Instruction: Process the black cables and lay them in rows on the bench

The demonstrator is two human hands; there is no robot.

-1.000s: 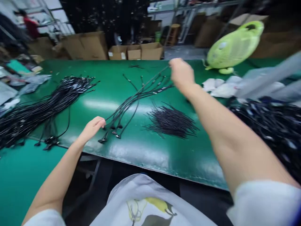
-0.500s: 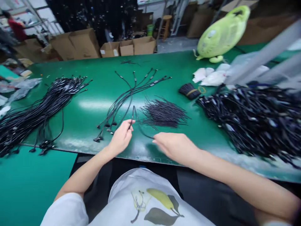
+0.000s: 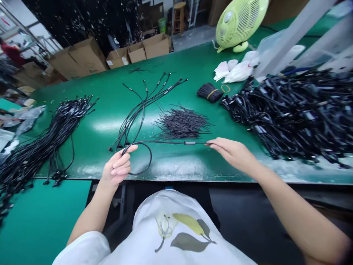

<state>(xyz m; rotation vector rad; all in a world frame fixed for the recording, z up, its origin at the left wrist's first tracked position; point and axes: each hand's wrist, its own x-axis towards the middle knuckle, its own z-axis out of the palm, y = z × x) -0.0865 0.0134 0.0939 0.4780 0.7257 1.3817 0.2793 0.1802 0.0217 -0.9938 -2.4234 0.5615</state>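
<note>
Between my hands a thin black cable is stretched, with a grey sleeve on it nearer the right. My left hand is closed on the cable, which makes a loop beside the fingers. A pinch of my right hand holds the other end; the tip is hidden by the fingers. Just beyond the cable lies a loose heap of short black ties. Several similar black cables are spread on the table past my left hand.
The green table carries a cable bundle at left and a large cable pile at right. Behind are a banded tie bundle, white crumpled pieces and a green fan. Cardboard boxes stand beyond; a person sits far left.
My hands have moved apart, left hand leftward and right hand rightward. The cable between them went from slack to stretched, with a loop at the left. The view has shifted slightly.
</note>
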